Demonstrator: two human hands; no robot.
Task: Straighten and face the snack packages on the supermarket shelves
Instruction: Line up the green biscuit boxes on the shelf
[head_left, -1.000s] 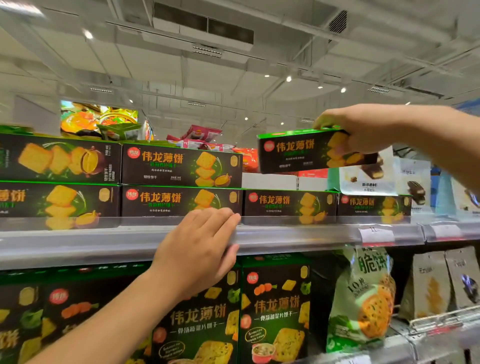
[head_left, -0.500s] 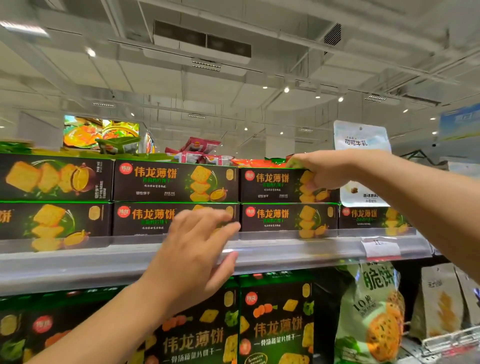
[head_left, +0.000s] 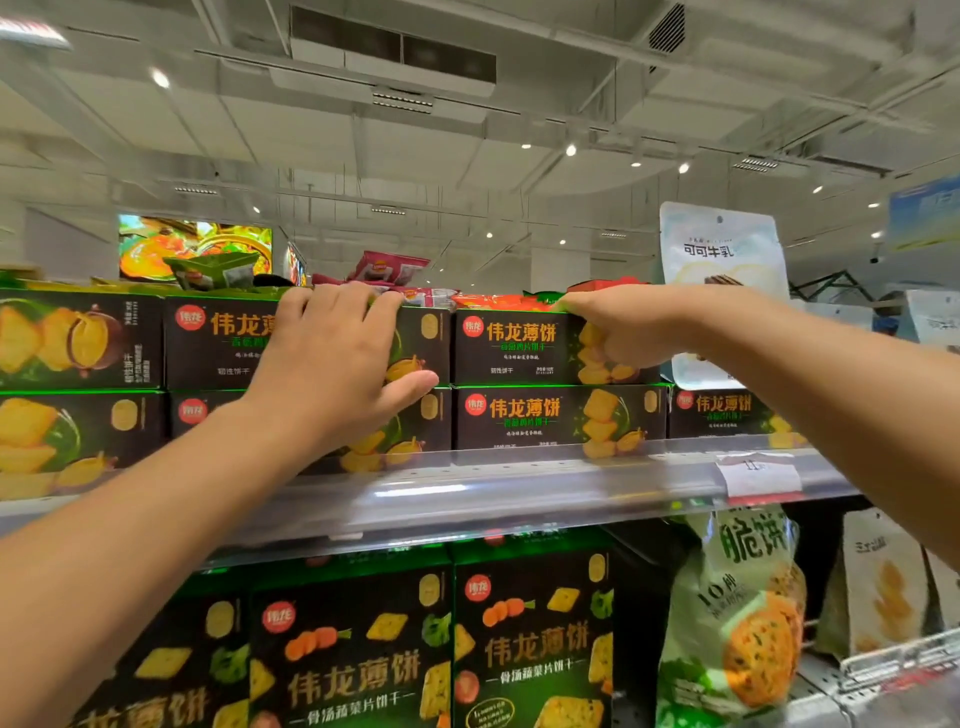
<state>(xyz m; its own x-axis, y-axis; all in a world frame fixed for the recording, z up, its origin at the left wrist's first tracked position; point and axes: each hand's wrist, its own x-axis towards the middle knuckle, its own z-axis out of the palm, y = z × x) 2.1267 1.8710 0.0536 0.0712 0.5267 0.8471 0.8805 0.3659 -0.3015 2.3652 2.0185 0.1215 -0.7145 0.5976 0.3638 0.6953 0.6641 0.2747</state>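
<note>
Dark green-edged cracker boxes stand two high on the top shelf (head_left: 519, 488). My right hand (head_left: 618, 327) grips the right end of the upper box (head_left: 514, 345) in the third column, which sits on the box below (head_left: 524, 418). My left hand (head_left: 337, 358) grips the upper box (head_left: 218, 343) in the second column, fingers over its top edge and thumb across its front. Part of that box's front is hidden by my hand.
A white snack pouch (head_left: 722, 249) stands upright right of the boxes, behind my right arm. Taller cracker boxes (head_left: 530, 639) and snack bags (head_left: 737, 623) fill the shelf below. Red and green packets (head_left: 389, 267) lie on top behind the boxes. A price tag (head_left: 758, 475) hangs on the shelf rail.
My right hand set the lifted box down on the third column's lower box. My left hand rose from the shelf rail to grip the upper box in the second column.
</note>
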